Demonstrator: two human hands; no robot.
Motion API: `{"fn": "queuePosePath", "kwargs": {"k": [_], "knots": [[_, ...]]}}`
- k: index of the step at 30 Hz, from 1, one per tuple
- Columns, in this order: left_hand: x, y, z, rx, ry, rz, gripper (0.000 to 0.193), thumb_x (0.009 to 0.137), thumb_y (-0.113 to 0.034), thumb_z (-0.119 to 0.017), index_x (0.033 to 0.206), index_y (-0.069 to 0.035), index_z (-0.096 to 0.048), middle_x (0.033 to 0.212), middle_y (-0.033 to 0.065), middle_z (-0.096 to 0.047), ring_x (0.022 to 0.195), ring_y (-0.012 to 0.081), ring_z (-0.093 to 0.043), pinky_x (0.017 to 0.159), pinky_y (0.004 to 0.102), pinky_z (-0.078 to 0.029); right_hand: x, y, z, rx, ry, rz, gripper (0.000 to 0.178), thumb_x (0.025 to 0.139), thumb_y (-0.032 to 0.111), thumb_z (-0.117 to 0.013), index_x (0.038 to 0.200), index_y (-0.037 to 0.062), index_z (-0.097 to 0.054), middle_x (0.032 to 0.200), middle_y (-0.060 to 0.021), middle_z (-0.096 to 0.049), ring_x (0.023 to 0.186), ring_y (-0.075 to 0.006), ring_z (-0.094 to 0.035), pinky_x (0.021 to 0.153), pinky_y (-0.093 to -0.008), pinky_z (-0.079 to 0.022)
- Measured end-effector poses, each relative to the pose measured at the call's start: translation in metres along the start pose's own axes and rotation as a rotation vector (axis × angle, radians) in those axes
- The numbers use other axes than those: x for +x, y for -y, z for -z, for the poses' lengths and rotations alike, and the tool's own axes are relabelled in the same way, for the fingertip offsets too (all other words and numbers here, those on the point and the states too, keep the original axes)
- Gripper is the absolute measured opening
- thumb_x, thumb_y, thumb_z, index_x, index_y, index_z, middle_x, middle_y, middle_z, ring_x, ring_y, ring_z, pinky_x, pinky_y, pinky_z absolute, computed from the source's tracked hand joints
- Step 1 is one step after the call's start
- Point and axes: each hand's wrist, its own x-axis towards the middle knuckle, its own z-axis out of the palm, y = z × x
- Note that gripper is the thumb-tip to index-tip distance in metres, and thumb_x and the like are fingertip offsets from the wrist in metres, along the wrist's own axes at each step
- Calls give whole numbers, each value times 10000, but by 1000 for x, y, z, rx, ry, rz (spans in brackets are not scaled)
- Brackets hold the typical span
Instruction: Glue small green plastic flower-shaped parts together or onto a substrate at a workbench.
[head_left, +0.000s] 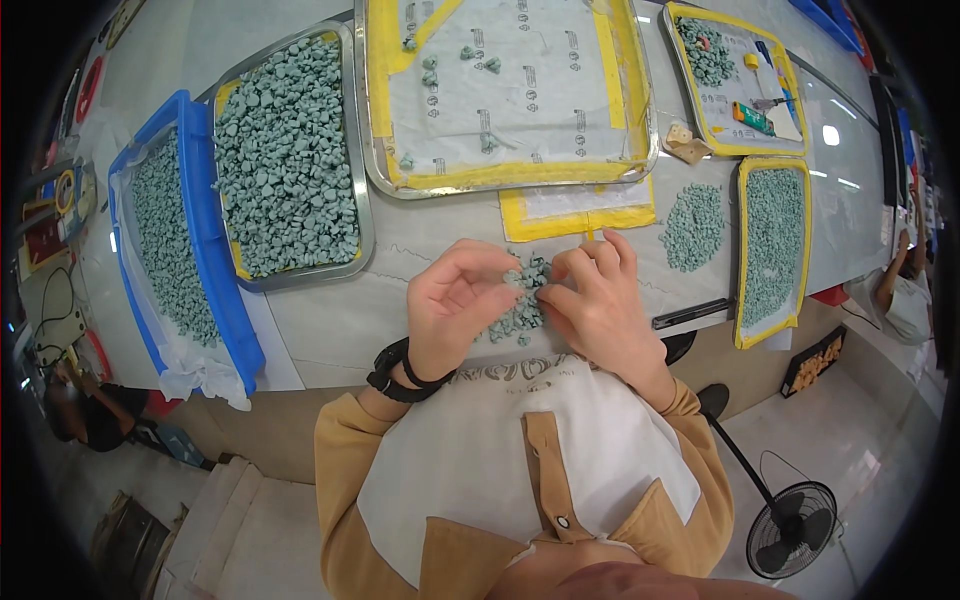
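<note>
Close to the table's front edge, both hands are over a small heap of grey-green pieces (518, 318). My left hand (445, 295), with a black band and watch at the wrist, pinches one small grey-green piece (512, 276) between thumb and fingertips. Beside it, my right hand (600, 305) is closed, thumb against bent fingers, at the heap's right side. Whatever those fingers hold, if anything, is hidden. The pieces look like small lumpy pebbles or molded parts; their exact kind cannot be made out.
A blue tray (225, 290) and a metal tray (365, 235) of such pieces stand left. A large paper-lined tray (520, 110) lies ahead. Rightward are a loose pile (695, 228), a yellow-edged tray (743, 290), another tray with tools (745, 148), and a black bar (690, 314).
</note>
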Motion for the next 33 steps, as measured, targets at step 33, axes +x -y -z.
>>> {"fn": "queuePosePath", "kwargs": {"k": [33], "knots": [[1, 2, 8, -230, 183, 323, 288, 841, 62, -656, 1123, 22, -619, 977, 73, -669, 881, 117, -641, 762, 247, -525, 18, 6, 13, 451, -413, 71, 260, 624, 7, -743, 859, 85, -665, 906, -58, -532, 833, -247, -500, 807, -427, -396]]}}
